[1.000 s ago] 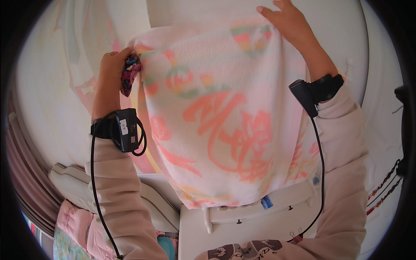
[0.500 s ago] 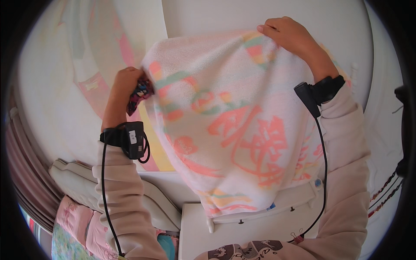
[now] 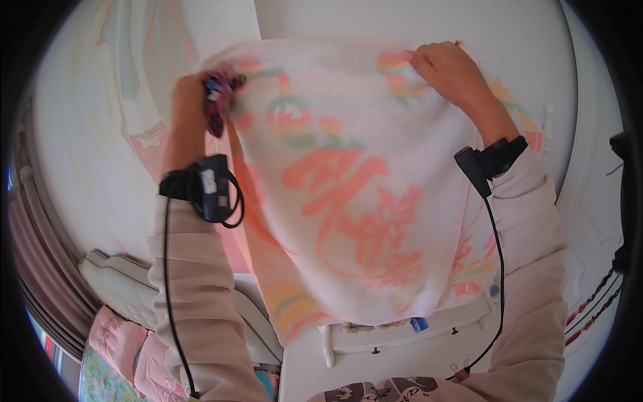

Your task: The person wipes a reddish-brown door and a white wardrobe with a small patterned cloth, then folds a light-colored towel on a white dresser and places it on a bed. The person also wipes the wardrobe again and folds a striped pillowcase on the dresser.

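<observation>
A large white towel (image 3: pixel 395 161) with faded pink, orange and green printing hangs spread out in front of me. My left hand (image 3: pixel 189 110) is closed at its upper left corner and blurred by motion. A small bunched cloth (image 3: pixel 218 104), dark with a purple and white pattern, is also in that hand. My right hand (image 3: pixel 452 74) grips the towel near its upper right, the fingers curled over the top edge. Between the two hands the top edge runs nearly level. The towel's left edge turns over and shows a more orange side.
Below the towel is a white ledge (image 3: pixel 395 342) with small dark knobs and a blue item (image 3: pixel 419 325) on it. A padded headboard (image 3: pixel 120 275) and pink pillows (image 3: pixel 120 345) lie at lower left, beside a curtain (image 3: pixel 50 248). Dark cords hang at far right.
My left hand has risen with the towel's corner and the small dark cloth, making the top edge more level. The towel's lower left has swung left. My right hand has dropped slightly.
</observation>
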The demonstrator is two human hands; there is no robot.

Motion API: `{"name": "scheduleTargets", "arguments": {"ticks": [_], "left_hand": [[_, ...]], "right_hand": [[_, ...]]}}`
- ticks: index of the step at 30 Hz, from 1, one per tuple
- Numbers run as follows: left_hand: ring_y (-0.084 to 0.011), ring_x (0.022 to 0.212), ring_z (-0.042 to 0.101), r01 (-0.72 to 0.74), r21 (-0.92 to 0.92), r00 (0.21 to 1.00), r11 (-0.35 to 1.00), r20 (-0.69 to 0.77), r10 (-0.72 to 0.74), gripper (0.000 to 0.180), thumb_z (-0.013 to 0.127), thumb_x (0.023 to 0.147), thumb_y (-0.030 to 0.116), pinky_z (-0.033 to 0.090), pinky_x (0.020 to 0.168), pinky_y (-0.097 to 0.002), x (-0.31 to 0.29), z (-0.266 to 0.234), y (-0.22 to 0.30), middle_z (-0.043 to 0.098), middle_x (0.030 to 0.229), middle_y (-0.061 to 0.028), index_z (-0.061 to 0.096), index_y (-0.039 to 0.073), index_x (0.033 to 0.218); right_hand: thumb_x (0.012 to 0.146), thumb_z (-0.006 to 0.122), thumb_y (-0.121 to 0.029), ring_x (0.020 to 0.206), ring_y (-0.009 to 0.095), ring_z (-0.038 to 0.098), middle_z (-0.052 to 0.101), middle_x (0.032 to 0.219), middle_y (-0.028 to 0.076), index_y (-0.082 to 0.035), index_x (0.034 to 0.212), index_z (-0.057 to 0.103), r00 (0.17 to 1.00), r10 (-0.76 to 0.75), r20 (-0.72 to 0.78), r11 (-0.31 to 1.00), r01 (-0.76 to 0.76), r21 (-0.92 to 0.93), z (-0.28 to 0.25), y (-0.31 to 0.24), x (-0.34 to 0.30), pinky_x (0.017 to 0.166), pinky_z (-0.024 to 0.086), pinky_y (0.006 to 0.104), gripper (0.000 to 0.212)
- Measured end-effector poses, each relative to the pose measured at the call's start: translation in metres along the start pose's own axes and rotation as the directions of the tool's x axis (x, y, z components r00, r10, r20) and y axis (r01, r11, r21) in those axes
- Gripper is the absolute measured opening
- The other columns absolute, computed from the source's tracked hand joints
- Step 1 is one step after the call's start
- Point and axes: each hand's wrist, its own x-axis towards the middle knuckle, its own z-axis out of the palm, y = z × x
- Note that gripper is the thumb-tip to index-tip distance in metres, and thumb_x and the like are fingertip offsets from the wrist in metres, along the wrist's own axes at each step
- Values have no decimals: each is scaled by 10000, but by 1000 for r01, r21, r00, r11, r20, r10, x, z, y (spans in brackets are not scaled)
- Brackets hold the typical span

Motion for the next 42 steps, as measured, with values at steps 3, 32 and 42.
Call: {"name": "scheduleTargets", "arguments": {"ticks": [3,32,42], "left_hand": [[-227,802,658,-248,368,968,896,133,213,282,584,884,194,524,715,-366,-10,25,4,706,910,-103,687,-26,1027],[-196,752,644,218,63,937,974,265,-227,260,695,818,229,504,728,-352,-71,-49,94,652,851,-142,664,0,938],[-357,966,652,23,358,998,933,-68,2,286,577,889,320,508,818,-459,7,-13,131,678,1081,-129,702,97,1017]], "right_hand": [[1016,445,-471,738,335,620,655,717,95,-62,744,631,999,-5,52,998,9,-68,0,0,-3,837,463,449,525],[972,499,-575,735,323,613,651,747,129,-19,844,663,978,130,162,991,-135,19,-9,-7,1,713,479,416,594],[978,490,-569,719,273,638,633,678,78,-84,674,570,993,112,50,989,-106,-103,-6,-8,0,689,509,397,579]]}}
